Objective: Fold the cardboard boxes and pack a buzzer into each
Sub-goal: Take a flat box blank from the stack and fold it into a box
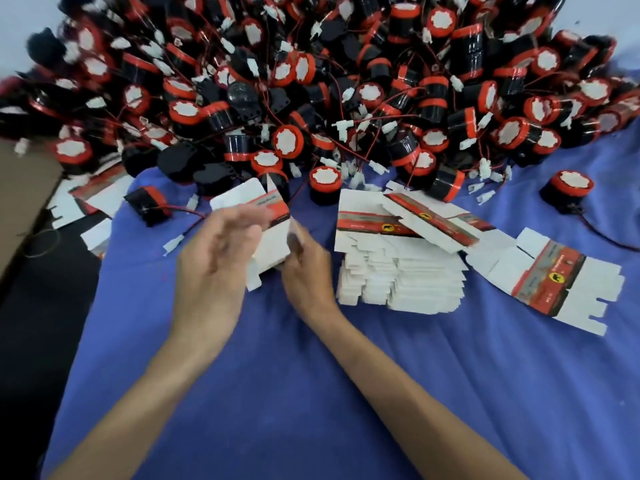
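Partly folded white cardboard box (268, 233), red-and-grey printed band, lettering too blurred to read; the flat blanks (398, 271) stacked to its right carry a yellow round emblem with a black animal figure. The box sits above the blue tabletop (277, 393), before the buzzer pile (311, 81): right grip (306, 268) clasps its right edge, left grip (214, 244), fingers loosely extended, lies against its left face.

Even soft light, hands motion-blurred; wide-angle bending at edges
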`<state>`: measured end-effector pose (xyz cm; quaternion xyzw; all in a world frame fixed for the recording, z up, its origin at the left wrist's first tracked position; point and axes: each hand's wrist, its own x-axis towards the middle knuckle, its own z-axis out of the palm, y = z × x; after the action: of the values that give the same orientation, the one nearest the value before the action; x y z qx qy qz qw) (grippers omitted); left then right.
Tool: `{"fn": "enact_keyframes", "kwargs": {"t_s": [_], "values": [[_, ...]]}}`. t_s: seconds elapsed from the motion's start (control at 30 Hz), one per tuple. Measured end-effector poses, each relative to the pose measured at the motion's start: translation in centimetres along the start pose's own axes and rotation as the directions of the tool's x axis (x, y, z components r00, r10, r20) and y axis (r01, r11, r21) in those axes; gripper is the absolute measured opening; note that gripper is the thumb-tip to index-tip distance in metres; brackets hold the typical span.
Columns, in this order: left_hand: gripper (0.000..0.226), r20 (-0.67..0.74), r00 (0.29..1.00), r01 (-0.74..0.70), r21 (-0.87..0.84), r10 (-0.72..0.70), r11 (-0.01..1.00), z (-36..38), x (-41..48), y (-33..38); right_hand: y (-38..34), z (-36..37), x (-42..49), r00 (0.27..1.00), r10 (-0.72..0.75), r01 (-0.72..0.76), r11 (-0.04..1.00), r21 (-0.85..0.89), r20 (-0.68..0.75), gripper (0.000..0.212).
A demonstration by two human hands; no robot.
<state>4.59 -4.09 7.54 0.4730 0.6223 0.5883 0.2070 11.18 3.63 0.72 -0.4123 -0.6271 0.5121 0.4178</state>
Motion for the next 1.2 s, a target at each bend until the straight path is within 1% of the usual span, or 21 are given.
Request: {"fn": "enact_keyframes", "kwargs": {"t_s": [0.03, 0.07, 0.1, 0.13, 0.17, 0.2, 0.23, 0.3, 0.33, 0.43, 0.5, 0.57, 0.63, 0.7, 0.77, 0.9, 1.0, 1.07, 1.1, 1.13, 1.2], "values": [[0.024, -0.175, 0.984, -0.022, 0.071, 0.034, 0.997, -1.2, -0.4, -0.9, -0.1, -0.2, 0.0, 0.999, 0.012, -0.011, 0.999, 0.043, -0.031, 0.037], [0.028, -0.279, 0.958, -0.016, 0.148, 0.057, 0.989, -2.0, -0.4, -1.7, -0.2, -0.3, -0.1, 0.999, 0.029, -0.023, 0.994, 0.111, -0.046, 0.038], [0.034, -0.341, 0.94, 0.066, 0.122, -0.021, 0.99, -2.1, -0.2, -2.8, -0.6, -0.3, -0.1, 0.998, 0.047, -0.04, 0.99, 0.137, -0.05, 0.037], [0.041, -0.324, 0.928, 0.191, -0.014, -0.185, 0.982, -1.9, 0.1, -3.6, -0.7, -0.3, -0.2, 0.997, 0.065, -0.057, 0.983, 0.174, -0.042, 0.035], [0.048, -0.232, 0.907, 0.306, -0.214, -0.352, 0.928, -1.6, 0.5, -4.1, -0.7, -0.5, -0.3, 0.996, 0.08, -0.073, 0.978, 0.197, -0.028, 0.034], [0.055, -0.119, 0.887, 0.382, -0.356, -0.447, 0.853, -1.5, 0.8, -4.6, -0.8, -0.7, -0.6, 0.996, 0.088, -0.086, 0.971, 0.221, 0.001, 0.034], [0.061, -0.002, 0.882, 0.427, -0.419, -0.472, 0.801, -1.4, 1.1, -4.9, -1.0, -0.9, -0.7, 0.995, 0.09, -0.096, 0.967, 0.236, 0.038, 0.035], [0.069, 0.133, 0.875, 0.477, -0.396, -0.465, 0.785, -1.3, 1.4, -5.4, -1.1, -1.4, -0.8, 0.992, 0.073, -0.093, 0.975, 0.203, 0.101, 0.034], [0.071, 0.141, 0.876, 0.478, -0.377, -0.461, 0.793, -1.2, 1.5, -5.5, -1.1, -1.7, -0.9, 0.99, 0.063, -0.084, 0.981, 0.173, 0.124, 0.037], [0.062, 0.05, 0.891, 0.441, -0.332, -0.451, 0.834, -1.2, 1.5, -6.0, -0.9, -2.8, -1.4, 0.996, 0.044, -0.051, 0.994, 0.101, 0.076, 0.066], [0.047, 0.05, 0.899, 0.423, -0.362, -0.435, 0.831, -1.5, 1.3, -6.3, -0.7, -3.7, -1.4, 0.994, 0.104, -0.102, 0.99, 0.101, -0.023, 0.073], [0.044, 0.093, 0.911, 0.406, -0.372, -0.402, 0.835, -1.9, 0.9, -6.6, -0.6, -4.6, -1.3, 0.985, 0.132, -0.119, 0.985, 0.122, -0.109, 0.072], [0.055, 0.152, 0.919, 0.394, -0.367, -0.364, 0.842, -2.3, 0.6, -6.7, -0.6, -5.3, -1.0, 0.974, 0.145, -0.125, 0.985, 0.12, -0.177, 0.069], [0.064, 0.193, 0.921, 0.388, -0.369, -0.339, 0.845, -2.5, 0.4, -6.9, -0.6, -5.8, -0.7, 0.969, 0.109, -0.109, 0.994, 0.016, -0.221, 0.062], [0.061, 0.21, 0.923, 0.381, -0.37, -0.323, 0.847, -2.6, 0.3, -7.1, -0.5, -6.2, -0.5, 0.975, 0.069, -0.095, 0.989, -0.117, -0.212, 0.056], [0.064, 0.211, 0.924, 0.376, -0.365, -0.318, 0.852, -2.7, 0.1, -7.4, -0.1, -6.9, 0.0, 0.985, 0.057, -0.1, 0.956, -0.275, -0.162, 0.054], [0.051, 0.224, 0.926, 0.369, -0.369, -0.303, 0.853, -2.8, 0.1, -7.5, 0.0, -8.0, 0.5, 0.979, 0.049, -0.118, 0.927, -0.356, -0.198, 0.047], [0.046, 0.242, 0.925, 0.368, -0.369, -0.294, 0.853, -2.8, 0.2, -7.5, 0.0, -8.1, 0.4, 0.973, -0.029, -0.065, 0.918, -0.391, -0.231, 0.043], [0.045, 0.253, 0.923, 0.369, -0.364, -0.29, 0.855, -2.7, 0.1, -7.6, -0.2, -7.9, 0.1, 0.975, -0.073, -0.014, 0.921, -0.389, -0.208, 0.04], [0.046, 0.265, 0.92, 0.371, -0.356, -0.288, 0.857, -2.7, 0.1, -7.6, -0.3, -7.5, -0.3, 0.986, -0.086, 0.034, 0.944, -0.328, -0.144, 0.038], [0.049, 0.298, 0.916, 0.362, -0.329, -0.268, 0.873, -2.7, 0.0, -7.3, -1.0, -6.3, -1.3, 0.994, -0.003, 0.011, 0.997, -0.074, 0.111, 0.037]]}}
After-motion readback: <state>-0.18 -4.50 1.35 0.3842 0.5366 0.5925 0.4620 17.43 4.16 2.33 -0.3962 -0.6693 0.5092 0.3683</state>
